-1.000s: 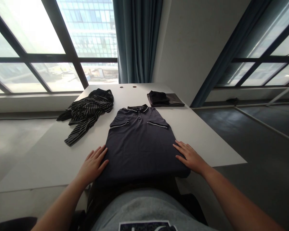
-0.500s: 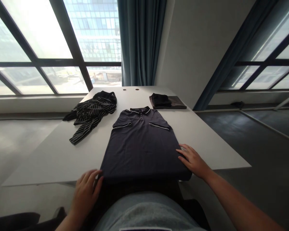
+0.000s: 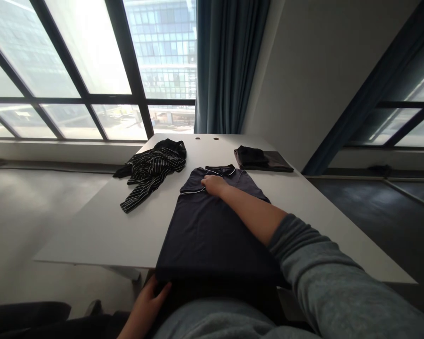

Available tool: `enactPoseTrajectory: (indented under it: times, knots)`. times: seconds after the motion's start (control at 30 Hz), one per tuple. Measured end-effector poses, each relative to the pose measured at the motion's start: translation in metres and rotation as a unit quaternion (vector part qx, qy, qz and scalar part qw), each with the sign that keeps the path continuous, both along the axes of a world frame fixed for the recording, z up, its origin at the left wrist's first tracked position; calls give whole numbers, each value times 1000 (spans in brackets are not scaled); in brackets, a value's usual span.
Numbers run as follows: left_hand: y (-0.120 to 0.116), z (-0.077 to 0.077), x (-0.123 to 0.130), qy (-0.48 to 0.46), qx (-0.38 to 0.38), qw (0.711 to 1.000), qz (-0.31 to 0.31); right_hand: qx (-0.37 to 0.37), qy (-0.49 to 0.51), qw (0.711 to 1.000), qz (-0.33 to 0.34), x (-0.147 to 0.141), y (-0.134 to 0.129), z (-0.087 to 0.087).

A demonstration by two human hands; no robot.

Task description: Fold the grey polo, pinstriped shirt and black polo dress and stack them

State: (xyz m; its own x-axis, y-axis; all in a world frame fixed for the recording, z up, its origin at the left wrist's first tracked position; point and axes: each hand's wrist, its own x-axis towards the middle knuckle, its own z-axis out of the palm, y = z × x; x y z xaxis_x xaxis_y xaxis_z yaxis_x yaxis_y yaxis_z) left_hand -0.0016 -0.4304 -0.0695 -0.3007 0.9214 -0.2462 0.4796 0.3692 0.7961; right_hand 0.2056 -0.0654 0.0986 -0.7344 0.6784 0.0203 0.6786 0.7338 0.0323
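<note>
Fingers of the right hand (image 3: 215,185) curled on a dark polo shirt (image 3: 215,240) near its collar, clenched or merely resting I couldn't tell; the shirt lay on the white table (image 3: 92,235), the left hand (image 3: 150,301) open below its hem.

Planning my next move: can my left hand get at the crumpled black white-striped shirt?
Probably yes. Your left hand is at the table's near edge, and only white tabletop lies between it and the crumpled black white-striped shirt; your right arm lies clear, over the dark polo shirt.
</note>
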Motion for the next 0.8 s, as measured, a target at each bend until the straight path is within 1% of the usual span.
enactPoseTrajectory:
  times: [0.1,0.17,0.23,0.33,0.43,0.53,0.63,0.73,0.8]
  knots:
    - [-6,1,-2,-49,-8,999,17,-9,-23,999,26,-35,26,-7]
    - [-9,5,-6,-69,-19,996,46,-20,-40,997,61,-55,39,-13]
    - [-10,12,-7,-108,-24,992,57,-21,-79,991,109,-74,49,-18]
    - [-10,27,-2,-191,-29,981,29,-10,-166,969,183,-99,60,-23]
    - [-10,42,6,-226,-30,974,18,-7,-211,953,215,-117,67,-25]
    - [-10,51,11,-214,-11,975,53,-6,-236,946,223,-126,71,-25]
    - [-11,55,12,-200,4,977,77,-4,-249,942,224,-128,73,-21]
    - [-15,61,16,-193,10,978,73,4,-256,940,224,-121,74,-13]
    - [-20,67,19,-186,32,980,59,15,-249,944,217,-112,73,-5]
